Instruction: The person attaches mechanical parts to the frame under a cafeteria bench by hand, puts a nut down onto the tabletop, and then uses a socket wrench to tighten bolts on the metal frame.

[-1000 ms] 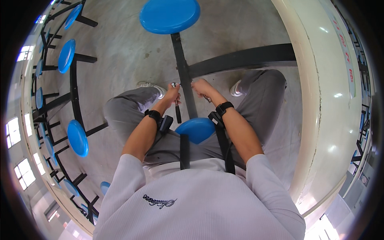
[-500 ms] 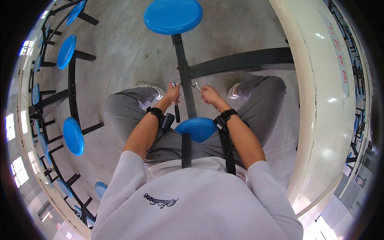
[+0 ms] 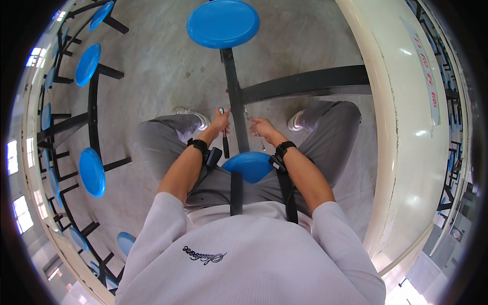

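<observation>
My left hand (image 3: 220,122) is closed around a ratchet wrench with a black handle (image 3: 225,147). Its shiny head sits against the left side of a black steel beam (image 3: 237,114). On the beam's other side, my right hand (image 3: 262,128) grips a slim metal wrench (image 3: 260,141). That wrench's far end comes close to the beam's right side, and its tail points back toward me. Any bolt or nut between the tools is too small to make out. The beam runs between a round blue seat (image 3: 223,24) ahead and another blue seat (image 3: 249,165) between my thighs.
A thick black crossbar (image 3: 305,81) joins the beam from the right, reaching a long cream tabletop edge (image 3: 378,101). More blue seats (image 3: 92,173) on black frames stand along the left. My knees flank the beam above a grey concrete floor (image 3: 152,66).
The wrench in my right hand has swung so its tail lies nearer the beam, pointing more straight back. My right hand has shifted slightly with it. The left hand keeps nearly the same place.
</observation>
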A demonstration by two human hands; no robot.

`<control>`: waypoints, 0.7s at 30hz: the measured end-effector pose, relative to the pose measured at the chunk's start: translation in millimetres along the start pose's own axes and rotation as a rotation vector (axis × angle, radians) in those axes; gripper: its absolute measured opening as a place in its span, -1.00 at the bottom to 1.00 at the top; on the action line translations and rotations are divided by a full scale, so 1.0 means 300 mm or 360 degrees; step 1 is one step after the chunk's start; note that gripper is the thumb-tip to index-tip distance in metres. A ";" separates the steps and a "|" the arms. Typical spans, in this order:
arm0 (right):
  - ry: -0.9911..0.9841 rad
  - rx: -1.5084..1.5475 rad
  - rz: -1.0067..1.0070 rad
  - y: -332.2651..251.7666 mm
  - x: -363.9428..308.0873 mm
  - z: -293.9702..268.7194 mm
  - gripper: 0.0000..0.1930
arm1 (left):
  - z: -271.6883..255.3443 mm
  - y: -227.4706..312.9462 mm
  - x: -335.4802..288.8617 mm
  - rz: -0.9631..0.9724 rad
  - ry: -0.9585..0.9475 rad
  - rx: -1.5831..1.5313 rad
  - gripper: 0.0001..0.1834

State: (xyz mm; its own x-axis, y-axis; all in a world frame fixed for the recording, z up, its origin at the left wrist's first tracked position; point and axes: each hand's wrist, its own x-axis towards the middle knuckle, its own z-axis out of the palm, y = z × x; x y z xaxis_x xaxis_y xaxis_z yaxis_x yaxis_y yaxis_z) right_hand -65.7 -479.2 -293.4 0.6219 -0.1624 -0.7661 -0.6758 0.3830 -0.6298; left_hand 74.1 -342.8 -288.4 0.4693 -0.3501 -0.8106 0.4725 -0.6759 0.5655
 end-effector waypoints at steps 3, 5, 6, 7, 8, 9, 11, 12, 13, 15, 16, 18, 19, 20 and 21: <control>-0.0032 -0.0160 -0.0192 0.054 0.077 -0.063 -0.58 | 0.036 0.027 -0.012 0.0033 -0.0047 0.0012 -0.59; -0.0084 -0.0264 -0.0347 0.060 0.096 -0.055 -0.59 | 0.025 0.002 0.000 0.0018 -0.0064 -0.0014 -0.59; -0.0058 -0.0454 -0.0431 0.062 0.105 -0.055 -0.60 | 0.020 -0.005 0.009 0.0005 -0.0055 -0.0016 -0.59; -0.0039 -0.0633 -0.0523 0.053 0.100 -0.048 -0.61 | 0.013 -0.008 0.013 -0.0008 -0.0034 -0.0008 -0.59; -0.0033 -0.0615 -0.0522 0.046 0.091 -0.046 -0.61 | 0.013 -0.009 0.018 -0.0012 -0.0037 0.0011 -0.59; -0.0032 -0.0559 -0.0422 0.038 0.081 -0.048 -0.62 | 0.015 -0.009 0.025 -0.0025 -0.0045 0.0013 -0.59; -0.0046 -0.0491 -0.0316 -0.009 0.043 -0.015 -0.63 | -0.006 -0.028 0.036 -0.0052 -0.0043 0.0022 -0.59; -0.0037 -0.0492 -0.0299 -0.044 0.021 0.007 -0.68 | -0.020 -0.041 0.042 -0.0059 -0.0013 0.0025 -0.59; -0.0004 -0.0493 -0.0285 -0.061 0.007 0.004 -0.72 | -0.013 -0.036 0.046 -0.0052 -0.0002 0.0034 -0.60; -0.0038 -0.0570 -0.0272 -0.101 0.014 -0.006 -0.76 | -0.006 -0.031 0.053 -0.0044 -0.0007 0.0032 -0.60; -0.0081 -0.0654 -0.0256 -0.116 0.015 -0.007 -0.79 | -0.003 -0.029 0.052 -0.0040 -0.0005 0.0023 -0.60; -0.0071 -0.0302 -0.0128 -0.134 0.007 -0.001 -0.83 | 0.002 -0.031 0.044 -0.0048 -0.0013 0.0030 -0.60; -0.0055 0.0047 -0.0001 -0.139 0.008 -0.002 -0.84 | 0.007 -0.025 0.038 -0.0051 -0.0025 0.0037 -0.59; -0.0055 0.0049 -0.0002 -0.145 0.010 0.001 -0.84 | 0.009 -0.019 0.032 -0.0050 -0.0024 0.0039 -0.59; -0.0104 0.0367 0.0022 -0.152 0.014 0.002 -0.87 | 0.010 -0.013 0.025 -0.0048 -0.0036 0.0043 -0.59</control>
State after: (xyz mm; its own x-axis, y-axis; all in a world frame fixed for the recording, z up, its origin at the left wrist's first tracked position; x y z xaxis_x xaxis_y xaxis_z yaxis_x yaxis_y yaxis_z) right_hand -31.9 -496.8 -267.8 0.6425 -0.0995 -0.7598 -0.5807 0.5838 -0.5675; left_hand 73.6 -344.7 -297.2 0.4380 -0.3438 -0.8306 0.4657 -0.7036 0.5368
